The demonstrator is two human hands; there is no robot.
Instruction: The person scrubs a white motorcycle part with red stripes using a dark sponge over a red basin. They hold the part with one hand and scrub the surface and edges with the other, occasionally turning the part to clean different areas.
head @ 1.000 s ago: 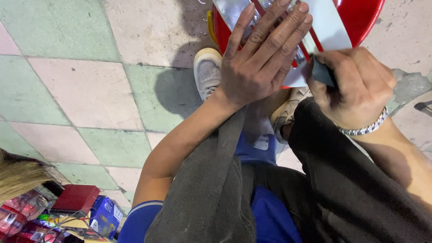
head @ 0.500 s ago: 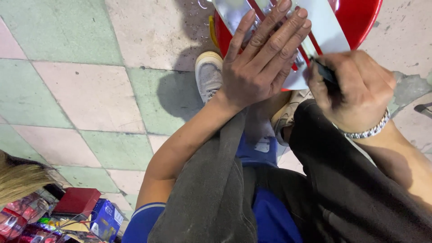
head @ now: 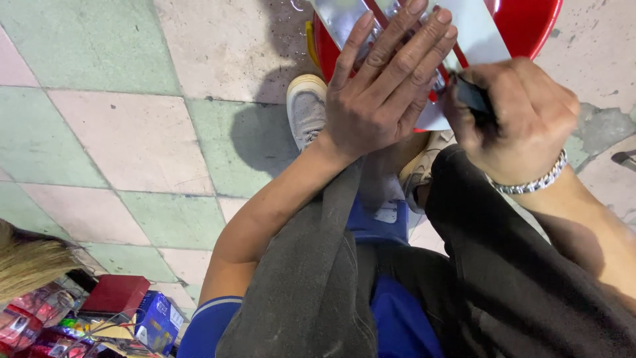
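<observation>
Little is changing since the earlier frame: the left hand (head: 384, 99) is staying spread flat on the metal sheet (head: 474, 36), fingers now reaching a bit farther up across it, and the right hand (head: 520, 119) is keeping its fist around the dark tool (head: 472, 98), shifted only slightly along the sheet's edge.

Left grip: released, fingers splayed wide, palm and fingertips (head: 417, 6) pressing down on the silvery sheet, grasping nothing. The sheet is lying under that hand, on top of the red round stool (head: 530, 26), with thin red strips (head: 457, 56) running across it just beside the fingers.

Right grip: clenched tight on the dark tool, whose blunt black end is poking out of the fist toward the left hand and touching the sheet's near edge, just beside the left fingers. A silver chain bracelet (head: 533, 182) is sitting on that wrist.

Below the left wrist a grey-white shoe (head: 306, 109) is resting on the green and pink tiled floor (head: 132, 132). Dark trousers (head: 503, 278) and a blue seat (head: 387, 222) are filling the space beneath both hands. Well apart from the hands, at the lower left, a red box (head: 116, 295) and a blue box (head: 158, 321) are sitting among shiny packets beside a straw broom (head: 30, 262).
</observation>
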